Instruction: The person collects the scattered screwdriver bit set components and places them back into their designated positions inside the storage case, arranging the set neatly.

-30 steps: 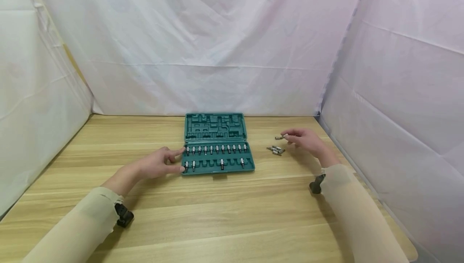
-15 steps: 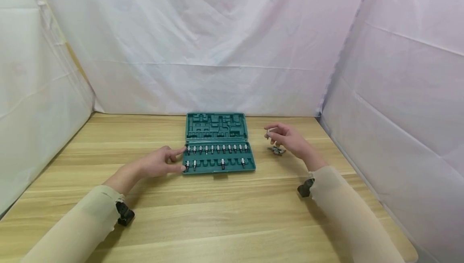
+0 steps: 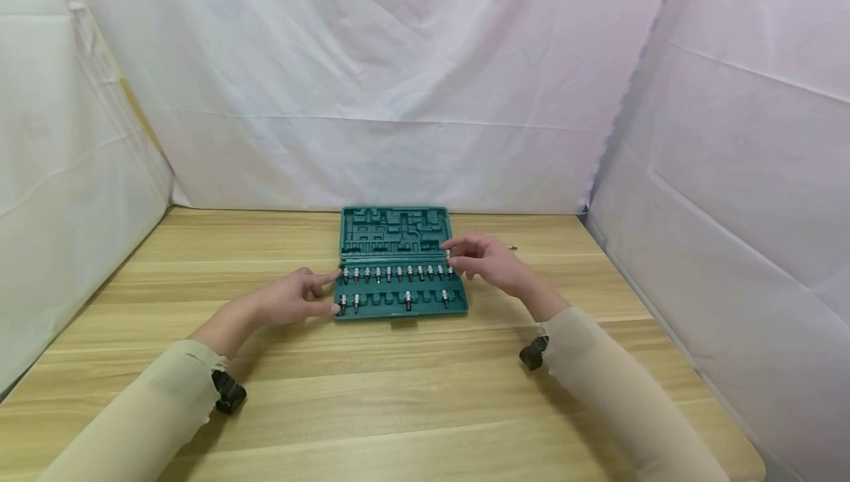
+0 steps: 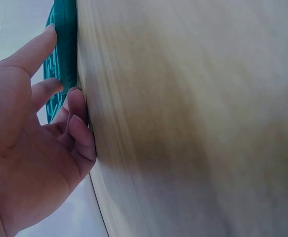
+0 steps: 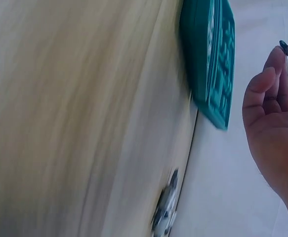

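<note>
1. Left hand (image 3: 290, 299): thumb and forefinger spread against left side of green case (image 3: 385, 311), presumably steadying it.
2. Right hand (image 3: 488, 264) pinches small bit (image 5: 283, 44) by case's right edge, likely for precision.

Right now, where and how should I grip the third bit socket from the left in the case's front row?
I'd pinch this bit socket by its silver end, coming from above, squeezing its left and right sides. It sits in the open green case with its dark tip facing front, and the empty slots either side should leave room.
</note>
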`<state>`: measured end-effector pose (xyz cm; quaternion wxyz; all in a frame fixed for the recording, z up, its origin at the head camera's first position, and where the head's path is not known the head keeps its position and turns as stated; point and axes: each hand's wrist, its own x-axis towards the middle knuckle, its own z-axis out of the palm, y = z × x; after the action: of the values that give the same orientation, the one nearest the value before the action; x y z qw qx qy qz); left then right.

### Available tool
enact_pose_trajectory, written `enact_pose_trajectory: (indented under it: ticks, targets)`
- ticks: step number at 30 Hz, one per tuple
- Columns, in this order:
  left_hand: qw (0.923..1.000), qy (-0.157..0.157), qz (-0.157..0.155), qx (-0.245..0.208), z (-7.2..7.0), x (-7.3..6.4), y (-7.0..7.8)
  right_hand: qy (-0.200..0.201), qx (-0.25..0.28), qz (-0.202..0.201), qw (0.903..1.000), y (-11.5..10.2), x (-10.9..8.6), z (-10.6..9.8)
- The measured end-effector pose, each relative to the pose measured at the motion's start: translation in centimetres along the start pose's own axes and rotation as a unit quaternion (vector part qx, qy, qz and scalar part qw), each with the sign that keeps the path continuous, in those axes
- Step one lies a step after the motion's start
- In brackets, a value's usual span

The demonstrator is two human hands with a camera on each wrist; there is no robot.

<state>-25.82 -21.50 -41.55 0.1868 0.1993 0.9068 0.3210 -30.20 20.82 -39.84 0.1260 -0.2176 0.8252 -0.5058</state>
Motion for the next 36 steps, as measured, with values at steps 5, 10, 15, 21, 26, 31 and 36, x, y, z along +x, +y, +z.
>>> enact_pose_trajectory:
  ticks: [5, 10, 15, 21, 26, 31, 36]
  targets:
    - [1.0, 0.0, -0.001, -0.001, -0.1, 0.1, -0.2, -0.009, -0.012, -0.011, 0.9998, -0.8, 0.8, 1.5]
    - [1.0, -0.002, 0.005, -0.006, 0.0, 0.0, -0.1, -0.019, -0.026, -0.018, 0.9993, -1.4, 1.7, 3.0]
    - [0.9999, 0.002, 0.008, -0.009, 0.1, 0.0, 0.0, -0.027, -0.039, -0.027, 0.9985, -2.0, 2.8, 4.7]
    - [0.9999, 0.002, 0.01, -0.009, 0.1, 0.0, 0.1, -0.052, -0.056, -0.027, 0.9967, -2.7, 4.0, 6.7]
    - [1.0, -0.001, 0.005, -0.005, 0.0, -0.1, 0.1, -0.071, -0.067, -0.019, 0.9951, -3.2, 4.6, 8.0]
    - [1.0, -0.002, 0.006, -0.007, 0.0, 0.0, 0.1, -0.081, -0.084, -0.019, 0.993, -3.2, 5.1, 8.7]
    - [0.9999, -0.001, 0.009, -0.009, 0.0, 0.0, 0.1, -0.092, -0.106, -0.015, 0.99, -3.2, 5.6, 9.2]
